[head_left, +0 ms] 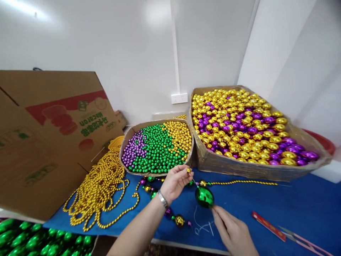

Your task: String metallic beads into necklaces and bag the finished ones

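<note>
My left hand (174, 183), with a watch on its wrist, pinches a small gold bead (188, 170) in front of the bead box. A thin thread runs from there down to a large shiny green bead (204, 197). My right hand (231, 227) has its fingertips closed at that bead's lower end; whether they also grip thread is hidden. Behind my hands, a strand of gold beads (242, 182) stretches right across the blue cloth. Below my left hand lies a strung gold ball (179, 220) among purple and green ones, beside loose white thread (204, 227).
A low box (157, 174) holds small purple, green and gold beads. The larger box (234, 169) contains gold and purple balls. Heaped gold bead strands (102, 188) lie left, near a cardboard carton (53, 142). At right are a red packet (268, 226) and pink-handled scissors (303, 241). Green balls (34, 241) sit lower left.
</note>
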The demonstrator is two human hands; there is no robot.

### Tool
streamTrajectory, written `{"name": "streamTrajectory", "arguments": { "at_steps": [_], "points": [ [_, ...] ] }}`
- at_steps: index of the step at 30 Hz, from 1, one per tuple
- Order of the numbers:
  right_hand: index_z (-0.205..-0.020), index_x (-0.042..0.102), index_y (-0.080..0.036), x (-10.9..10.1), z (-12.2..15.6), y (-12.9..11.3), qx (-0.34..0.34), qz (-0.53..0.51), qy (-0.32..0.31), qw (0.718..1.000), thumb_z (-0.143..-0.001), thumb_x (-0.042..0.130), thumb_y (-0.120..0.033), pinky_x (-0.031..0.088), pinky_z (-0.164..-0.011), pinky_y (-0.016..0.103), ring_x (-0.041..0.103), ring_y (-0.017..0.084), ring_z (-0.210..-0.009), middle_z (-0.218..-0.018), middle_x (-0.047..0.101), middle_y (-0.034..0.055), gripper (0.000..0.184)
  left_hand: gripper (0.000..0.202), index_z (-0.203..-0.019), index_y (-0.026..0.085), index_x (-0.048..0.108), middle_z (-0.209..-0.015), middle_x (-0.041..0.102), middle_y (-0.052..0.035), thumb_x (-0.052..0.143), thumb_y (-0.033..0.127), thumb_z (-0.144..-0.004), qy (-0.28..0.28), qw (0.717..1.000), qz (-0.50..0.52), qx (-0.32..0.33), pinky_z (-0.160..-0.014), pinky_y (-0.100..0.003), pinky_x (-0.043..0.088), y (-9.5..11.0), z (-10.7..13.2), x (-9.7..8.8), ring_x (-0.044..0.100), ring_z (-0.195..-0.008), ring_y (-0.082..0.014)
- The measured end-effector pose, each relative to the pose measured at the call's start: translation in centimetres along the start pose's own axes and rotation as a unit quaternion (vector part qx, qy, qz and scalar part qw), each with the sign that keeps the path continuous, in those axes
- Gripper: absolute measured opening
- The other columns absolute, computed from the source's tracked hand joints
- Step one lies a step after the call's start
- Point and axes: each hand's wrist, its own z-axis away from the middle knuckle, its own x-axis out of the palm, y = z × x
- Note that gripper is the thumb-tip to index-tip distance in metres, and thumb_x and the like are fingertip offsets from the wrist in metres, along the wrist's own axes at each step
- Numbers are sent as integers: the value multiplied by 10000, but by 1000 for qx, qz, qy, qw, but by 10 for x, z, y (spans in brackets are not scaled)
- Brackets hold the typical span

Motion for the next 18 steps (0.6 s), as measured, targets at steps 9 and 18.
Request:
{"name": "streamTrajectory", "arguments": {
  "at_steps": [9, 18],
  "points": [
    [-938, 667, -173, 1, 4, 6, -8, 46, -16, 999, -947, 341, -334, 547, -621, 217, 701, 167, -717, -846, 729, 74, 363, 294, -800, 119, 625, -733, 639, -21, 809, 200, -586, 24, 999, -30, 34, -674, -262, 493, -3, 4, 0, 656, -742, -160],
    [-940, 669, -185, 3, 10, 13, -10, 72, -24, 997, -947, 324, -374, 539, -621, 227, 700, 172, -698, -834, 730, 76, 394, 329, -806, 128, 605, -741, 612, -7, 814, 237, -576, 41, 989, -116, 84, -641, -243, 482, -13, 5, -3, 626, -684, -126]
  ]
}}
